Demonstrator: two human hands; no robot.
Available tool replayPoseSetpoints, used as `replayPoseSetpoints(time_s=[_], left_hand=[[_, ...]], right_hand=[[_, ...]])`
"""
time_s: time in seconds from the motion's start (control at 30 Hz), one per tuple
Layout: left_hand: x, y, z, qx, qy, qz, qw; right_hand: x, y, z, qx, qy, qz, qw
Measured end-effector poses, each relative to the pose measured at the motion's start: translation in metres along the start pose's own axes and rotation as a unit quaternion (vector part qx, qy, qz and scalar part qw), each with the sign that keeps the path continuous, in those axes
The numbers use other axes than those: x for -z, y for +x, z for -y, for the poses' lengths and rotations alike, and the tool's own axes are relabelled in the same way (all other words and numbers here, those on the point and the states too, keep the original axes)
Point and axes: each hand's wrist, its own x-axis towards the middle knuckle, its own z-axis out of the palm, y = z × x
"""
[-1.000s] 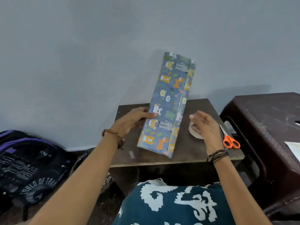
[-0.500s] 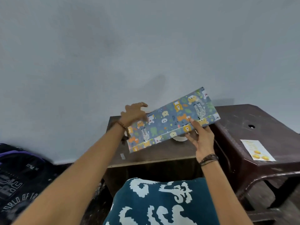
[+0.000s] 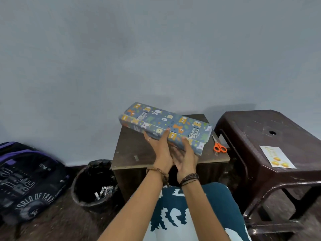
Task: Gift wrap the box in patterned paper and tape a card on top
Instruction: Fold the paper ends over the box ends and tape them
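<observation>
Both hands, left hand (image 3: 159, 150) and right hand (image 3: 186, 156), grip wrapped box (image 3: 165, 125) mid-length from below; long axis left-right over worktop (image 3: 137, 153). Card (image 3: 276, 156) well right of box, right hand nearer.

Wrapped box (image 3: 166, 126) held above my table (image 3: 137, 153), my left hand (image 3: 159, 150) and right hand (image 3: 186, 158) gripping its near side, scissors (image 3: 219, 146) on table, card (image 3: 276, 157) on stool (image 3: 260, 129), bin (image 3: 93, 185) and backpack (image 3: 26, 180) on floor.
</observation>
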Motion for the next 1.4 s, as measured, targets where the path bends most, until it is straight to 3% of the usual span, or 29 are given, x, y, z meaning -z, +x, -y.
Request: replayPoseSetpoints(time_s=[0.13,0.27,0.37,0.53,0.83,0.93,1.03,1.17,1.3,1.4], left_hand=[[0.008,0.023,-0.023,0.002,0.053,0.032,0.998],[0.023,0.053,-0.035,0.014,0.11,0.07,0.991],[0.032,0.07,-0.034,0.038,0.16,0.085,0.983],[0.053,0.085,-0.021,0.037,0.22,0.077,0.972],[0.076,0.087,-0.004,-0.007,0.262,0.096,0.96],[0.089,0.074,0.0,-0.034,0.288,0.066,0.955],[0.108,0.052,0.007,-0.064,0.319,0.059,0.944],[0.128,0.028,0.014,-0.122,0.379,0.117,0.91],[0.137,0.025,0.018,-0.199,0.429,0.135,0.871],[0.14,0.026,0.021,-0.227,0.448,0.158,0.85]], right_hand=[[0.03,0.014,0.018,-0.018,-0.069,0.02,0.997],[0.05,0.03,0.033,-0.029,-0.138,0.088,0.986],[0.049,0.04,0.03,-0.028,-0.228,0.135,0.964],[0.046,0.059,0.02,-0.015,-0.355,0.142,0.924],[0.052,0.082,0.009,-0.006,-0.404,0.178,0.897],[0.059,0.085,0.008,0.034,-0.426,0.203,0.881],[0.065,0.087,0.005,0.119,-0.484,0.226,0.837],[0.071,0.09,0.001,0.229,-0.589,0.267,0.727],[0.072,0.089,0.004,0.275,-0.606,0.258,0.701],[0.074,0.09,0.007,0.288,-0.587,0.266,0.709]])
